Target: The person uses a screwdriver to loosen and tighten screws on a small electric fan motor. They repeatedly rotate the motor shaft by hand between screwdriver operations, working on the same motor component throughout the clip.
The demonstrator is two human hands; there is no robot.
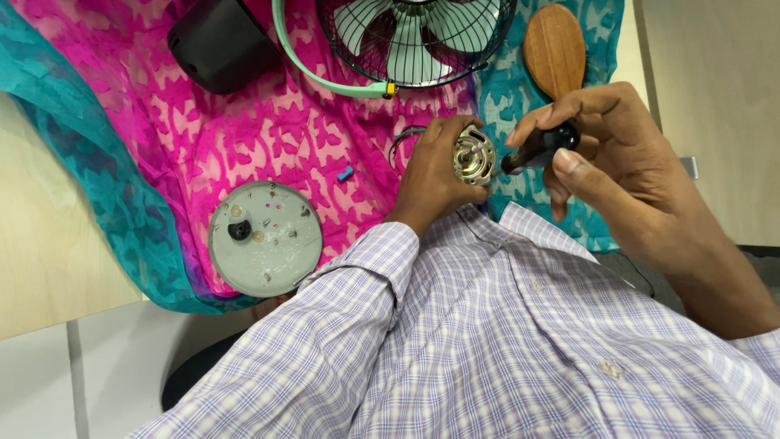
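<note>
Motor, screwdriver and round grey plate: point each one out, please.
motor (474, 156): head view, on its metal end face.
screwdriver (538, 149): head view, on the dark handle.
round grey plate (265, 238): head view, on its flat top.

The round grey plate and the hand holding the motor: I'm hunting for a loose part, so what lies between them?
In the head view, a small blue piece lies on the pink cloth between the grey plate and the left hand; otherwise only cloth.

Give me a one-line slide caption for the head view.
Left hand grips a small metal motor while the right hand applies a dark-handled screwdriver, above a pink-and-teal cloth.
</note>
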